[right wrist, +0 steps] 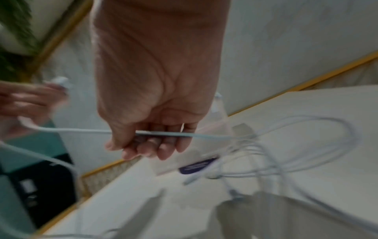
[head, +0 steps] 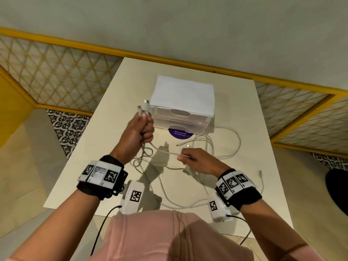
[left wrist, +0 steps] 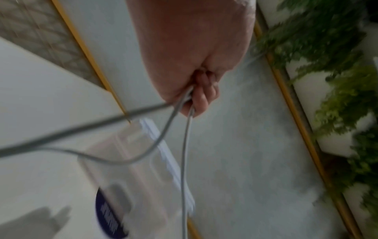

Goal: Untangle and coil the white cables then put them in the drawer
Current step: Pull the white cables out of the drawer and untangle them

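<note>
White cables (head: 222, 146) lie tangled on the white table (head: 273, 147) in front of a small white drawer unit (head: 183, 102), whose drawers are shut. My left hand (head: 140, 129) is raised before the unit and grips cable ends, two plugs (head: 145, 108) sticking up from the fist. In the left wrist view the strands (left wrist: 184, 145) hang from the curled fingers (left wrist: 201, 97). My right hand (head: 195, 161) is lower and to the right, its fingers curled round one strand (right wrist: 92, 131) that runs across to the left hand.
A loose cable end (head: 260, 173) lies near the table's right edge. A purple round sticker (head: 180, 134) sits under the unit's front. Yellow-framed lattice panels (head: 56, 72) and floor surround the table. Green plants (left wrist: 337, 80) show in the left wrist view.
</note>
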Tool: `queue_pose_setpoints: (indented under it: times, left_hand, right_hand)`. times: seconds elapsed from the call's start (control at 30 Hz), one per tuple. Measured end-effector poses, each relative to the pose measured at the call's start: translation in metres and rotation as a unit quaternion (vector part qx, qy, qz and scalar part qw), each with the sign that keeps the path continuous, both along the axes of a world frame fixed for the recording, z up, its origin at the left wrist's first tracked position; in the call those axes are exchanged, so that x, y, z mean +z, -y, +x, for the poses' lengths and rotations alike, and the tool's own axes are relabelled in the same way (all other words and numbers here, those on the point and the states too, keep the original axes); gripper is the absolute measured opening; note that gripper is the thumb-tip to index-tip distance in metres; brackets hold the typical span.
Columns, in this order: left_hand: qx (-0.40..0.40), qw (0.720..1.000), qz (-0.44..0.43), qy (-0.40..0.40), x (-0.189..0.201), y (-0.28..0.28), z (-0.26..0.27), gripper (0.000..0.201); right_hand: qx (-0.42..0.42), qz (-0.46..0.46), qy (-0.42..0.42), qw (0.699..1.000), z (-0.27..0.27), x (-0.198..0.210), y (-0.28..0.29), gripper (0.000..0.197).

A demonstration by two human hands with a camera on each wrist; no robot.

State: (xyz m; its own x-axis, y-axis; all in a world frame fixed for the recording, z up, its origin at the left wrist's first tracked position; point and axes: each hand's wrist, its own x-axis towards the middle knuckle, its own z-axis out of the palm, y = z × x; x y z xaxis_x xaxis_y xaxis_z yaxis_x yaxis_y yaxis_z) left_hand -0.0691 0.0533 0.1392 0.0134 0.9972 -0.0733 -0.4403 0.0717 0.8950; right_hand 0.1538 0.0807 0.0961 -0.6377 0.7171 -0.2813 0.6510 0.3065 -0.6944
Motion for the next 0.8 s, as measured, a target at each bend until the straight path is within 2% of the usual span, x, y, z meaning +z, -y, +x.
queue_pose_setpoints:
  times: [0.13, 0.23, 0.3, 0.37, 0.47, 0.53, 0.63, 0.67, 0.8]
  left_hand:
    - [0.092, 0.995, 0.025, -0.022, 0.013, 0.001, -0.039, 0.031]
    - [0.128, 0.986, 0.022, -0.1, 0.014, 0.003, -0.054, 0.031]
    - [0.12, 0.978, 0.011, -0.169, 0.01, 0.005, -0.053, 0.032]
    - [0.083, 0.965, 0.015, -0.247, 0.005, 0.006, -0.04, 0.03]
    - [0.025, 0.93, 0.055, -0.362, -0.003, 0.006, -0.004, 0.02]
    - [-0.024, 0.915, 0.076, -0.395, -0.006, 0.006, 0.022, 0.014]
    - [-0.113, 0.892, 0.11, -0.423, -0.009, 0.006, 0.039, 0.034]
    - [-0.115, 0.893, 0.111, -0.42, -0.009, 0.006, 0.039, 0.035]
    - [-0.052, 0.927, 0.107, -0.355, 0.002, 0.01, 0.033, 0.038]
  right_hand:
    - [-0.09, 0.016, 0.055, 0.994, 0.057, -0.023, -0.014, 0.034]
    - [-0.148, 0.054, 0.087, 0.984, 0.092, -0.028, -0.025, 0.029]
    - [-0.16, 0.077, 0.079, 0.981, 0.098, -0.023, -0.029, 0.027]
    - [-0.14, 0.094, 0.058, 0.984, 0.086, -0.01, -0.03, 0.025]
    - [-0.061, 0.118, 0.071, 0.989, 0.048, 0.011, -0.025, 0.025]
    - [-0.002, 0.148, 0.083, 0.985, 0.019, 0.023, -0.016, 0.019]
    - [0.055, 0.193, 0.125, 0.972, -0.006, 0.032, -0.006, 0.026]
    - [0.058, 0.195, 0.141, 0.969, -0.007, 0.031, -0.006, 0.028]
    - [0.037, 0.14, 0.157, 0.977, 0.007, 0.028, -0.005, 0.039]
